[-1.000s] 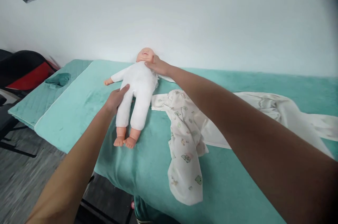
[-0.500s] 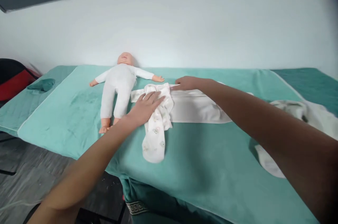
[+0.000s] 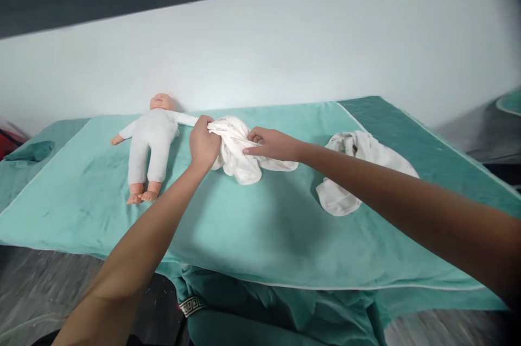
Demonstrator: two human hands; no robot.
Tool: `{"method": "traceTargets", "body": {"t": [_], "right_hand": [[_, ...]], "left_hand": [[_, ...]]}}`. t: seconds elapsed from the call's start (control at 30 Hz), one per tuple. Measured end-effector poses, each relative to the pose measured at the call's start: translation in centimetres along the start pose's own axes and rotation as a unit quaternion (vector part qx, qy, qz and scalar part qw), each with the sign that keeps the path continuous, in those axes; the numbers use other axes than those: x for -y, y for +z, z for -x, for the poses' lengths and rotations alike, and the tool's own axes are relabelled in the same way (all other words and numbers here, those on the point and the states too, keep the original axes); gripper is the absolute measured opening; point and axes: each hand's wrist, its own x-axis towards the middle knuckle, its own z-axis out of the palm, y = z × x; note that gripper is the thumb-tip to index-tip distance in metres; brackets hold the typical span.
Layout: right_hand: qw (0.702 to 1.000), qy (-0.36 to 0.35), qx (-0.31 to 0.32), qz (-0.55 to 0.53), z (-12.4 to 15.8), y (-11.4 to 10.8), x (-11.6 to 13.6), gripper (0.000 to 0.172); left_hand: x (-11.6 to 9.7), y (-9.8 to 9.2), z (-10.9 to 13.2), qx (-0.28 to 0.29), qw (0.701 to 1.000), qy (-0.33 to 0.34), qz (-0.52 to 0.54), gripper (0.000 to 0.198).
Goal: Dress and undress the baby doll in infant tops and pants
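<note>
A white baby garment (image 3: 240, 164) is bunched up on the green bed cover, with a faint print on its folds. My left hand (image 3: 204, 142) is closed in a fist around its upper left end. At the garment's right side, the fingers of my right hand (image 3: 273, 144) are curled with the thumb below, closed on a fold. A baby doll (image 3: 150, 131) in a white cloth body lies face up left of the garment. Its arm on this side reaches toward my left hand, which hides the doll's hand.
Another crumpled white cloth piece (image 3: 340, 196) lies on the right, partly behind my right forearm. Green covers (image 3: 260, 248) drape over the bed's front edge. A white wall (image 3: 252, 52) rises directly behind the bed, and a grey floor shows at lower left.
The garment was spread flat under my open left hand; now it is gathered up between both hands. My left hand has closed. The view has shifted to the right.
</note>
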Motion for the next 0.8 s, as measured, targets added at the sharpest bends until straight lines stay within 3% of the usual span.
{"method": "traceTargets", "body": {"t": [0.13,0.23,0.3,0.4,0.5,0.6,0.7,0.8], "right_hand": [[0.991,-0.026,0.015,-0.134,2.6,1.9,1.0,0.043],[0.955,-0.063,0.064,-0.282,5.0,4.5,2.7,0.044],[0.924,-0.046,0.087,-0.369,6.1,6.1,3.5,0.046],[0.887,-0.024,0.108,-0.449,6.6,7.8,4.4,0.051],[0.870,-0.074,0.146,-0.465,6.7,8.6,5.3,0.057],[0.864,-0.138,0.217,-0.433,7.0,8.9,5.8,0.059],[0.875,-0.146,0.281,-0.365,7.2,9.1,4.5,0.056],[0.911,-0.086,0.231,-0.331,6.8,9.9,1.0,0.052]], "left_hand": [[-3.6,-2.3,3.5,-0.028,0.978,-0.077,0.190,0.021],[-4.6,-4.3,7.0,0.014,0.943,-0.137,0.303,0.027],[-4.3,-5.5,9.5,0.058,0.933,-0.133,0.328,0.039],[-3.3,-6.6,12.8,0.079,0.950,-0.080,0.290,0.075],[-2.2,-6.7,15.5,0.009,0.967,-0.084,0.240,0.089],[-1.1,-6.4,17.7,-0.096,0.965,-0.122,0.211,0.080],[0.7,-6.6,19.8,-0.141,0.949,-0.179,0.217,0.070],[3.6,-8.3,22.2,-0.216,0.922,-0.247,0.207,0.070]]}}
